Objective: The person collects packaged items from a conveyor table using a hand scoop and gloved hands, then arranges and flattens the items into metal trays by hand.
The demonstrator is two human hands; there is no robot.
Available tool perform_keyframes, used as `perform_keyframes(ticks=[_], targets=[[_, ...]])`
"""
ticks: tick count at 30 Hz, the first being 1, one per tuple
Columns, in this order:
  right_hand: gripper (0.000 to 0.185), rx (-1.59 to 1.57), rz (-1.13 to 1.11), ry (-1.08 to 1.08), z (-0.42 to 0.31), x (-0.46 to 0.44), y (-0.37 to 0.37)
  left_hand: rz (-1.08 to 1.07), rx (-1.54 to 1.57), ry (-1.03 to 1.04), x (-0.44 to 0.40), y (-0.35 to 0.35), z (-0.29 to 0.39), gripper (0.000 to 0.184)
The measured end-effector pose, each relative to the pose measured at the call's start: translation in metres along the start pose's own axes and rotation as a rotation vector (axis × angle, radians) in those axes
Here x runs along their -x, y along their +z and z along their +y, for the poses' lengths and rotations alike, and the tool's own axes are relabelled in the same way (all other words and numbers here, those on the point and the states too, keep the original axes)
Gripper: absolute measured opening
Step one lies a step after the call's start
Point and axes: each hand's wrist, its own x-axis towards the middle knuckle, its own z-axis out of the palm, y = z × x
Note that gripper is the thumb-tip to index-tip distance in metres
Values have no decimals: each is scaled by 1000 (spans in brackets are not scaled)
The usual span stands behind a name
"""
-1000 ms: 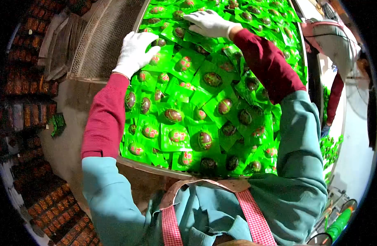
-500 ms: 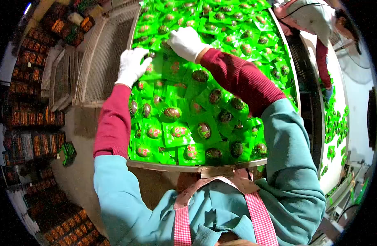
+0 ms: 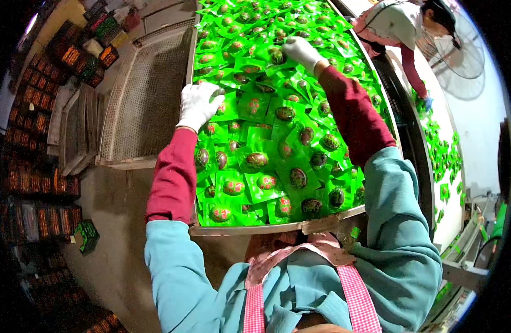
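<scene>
A long metal-rimmed tray (image 3: 250, 229) is covered with green plastic packets, each bulging around a brown, egg-shaped piece; some carry red print. My right hand (image 3: 302, 54), in a white glove, is closed with its fingertips at a dark egg packet (image 3: 277, 56) toward the far part of the tray. My left hand (image 3: 201, 104), also white-gloved, lies over the packets along the tray's left rim, thumb held apart from the fingers. Nearest to it is a packet with red print (image 3: 254, 106). The left fingertips are partly hidden.
To the left stand an empty mesh tray (image 3: 147, 94) and stacked dark crates (image 3: 41, 161). A green bundle (image 3: 87, 236) is on the floor. At right, a co-worker (image 3: 391, 25) leans over a white table (image 3: 447, 222) with green packets; a fan (image 3: 458, 61) stands behind.
My right hand has moved right and farther along the tray. My left hand stays near the left rim. The view has shifted, and more of the co-worker shows.
</scene>
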Motion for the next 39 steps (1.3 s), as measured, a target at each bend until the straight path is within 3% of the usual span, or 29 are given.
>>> perform_keyframes(ticks=[2,7,10,14,15,18,19,22,27,28,33,36,39], targets=[[23,351,35,24,28,14,24,16,17,19,1,5,-4,28],[18,371,106,-33,12,53,33,-31,34,-43,-2,7,-11,38],[15,298,151,90,1,54,36,-85,38,-51,-26,1,9,55],[37,442,432,-296,-24,60,37,28,149,163,-68,33,48,64],[47,413,392,-319,-28,60,34,-18,175,153,-75,40,57,64],[53,484,289,-359,-19,57,33,50,129,157,-95,78,53,45],[58,396,164,-270,-16,61,28,65,121,189,-97,79,49,40],[60,398,136,-310,1,78,43,33,-74,323,-99,44,41,28],[63,457,298,-343,-23,54,36,86,-66,489,-69,36,32,15],[59,477,350,-390,-21,42,39,58,-83,484,-70,35,32,16],[32,638,23,-194,-19,7,51,-130,-59,379,-77,22,45,29],[25,406,95,-314,-25,24,60,-129,3,345,-68,25,40,30],[36,516,184,-375,-19,43,73,-129,-2,297,-62,37,37,24]])
